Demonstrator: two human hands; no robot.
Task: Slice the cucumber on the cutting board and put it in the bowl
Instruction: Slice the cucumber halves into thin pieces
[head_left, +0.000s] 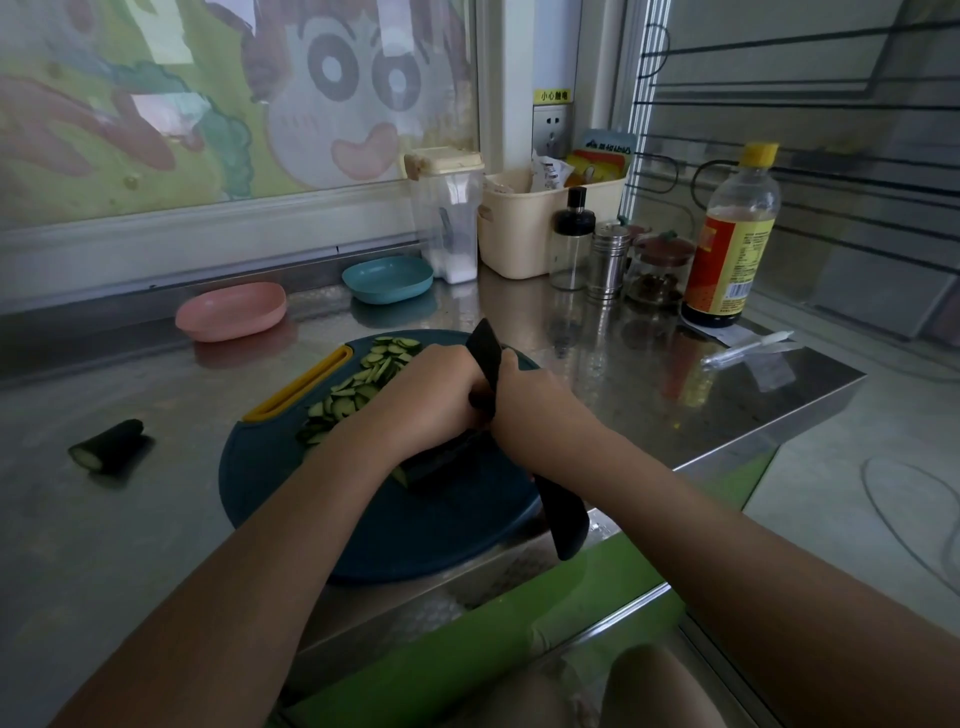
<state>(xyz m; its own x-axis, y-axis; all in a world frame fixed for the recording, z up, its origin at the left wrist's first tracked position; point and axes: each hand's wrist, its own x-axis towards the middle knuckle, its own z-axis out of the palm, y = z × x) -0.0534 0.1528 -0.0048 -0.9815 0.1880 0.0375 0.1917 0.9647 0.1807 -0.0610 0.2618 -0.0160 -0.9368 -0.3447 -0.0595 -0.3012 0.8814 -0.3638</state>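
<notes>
Dark green, waxy-skinned cucumber (434, 460) lies on its side near the middle of the round teal cutting board (415, 535). Only its near cut end and a strip of flank show below the hands. Judgement: light, firm and crisp, quick to roll, with a slick skin and a wet cut face. It wants holding from above, pressed down, with fingertips tucked back from the blade. Left grip (431, 395) does about that, curled over the top of the cucumber. Its fingertips are hidden on the far side, so their exact placing cannot be told. Right grip (524, 405) is closed round the knife (563, 512). The black blade rises between the two hands, tip toward the back of the desk (156, 519), and the dark handle end juts out under the right wrist past the board's near edge. The blade sits hard against the left grip; whether the edge is in the flesh is hidden. Slices (363, 384) lie fanned in a row along the board's far-left part, beside its yellow handle slot (301, 387). Judgement: thin, limp and sticky, better scooped together than pinched singly. Off the board, a cut stub (109, 447) rests on the steel desk well to the left. Pink bowl (231, 312) and blue bowl (387, 278) stand beyond the board, apart from it. No cucumber shows in either, and which one is meant cannot be told.
</notes>
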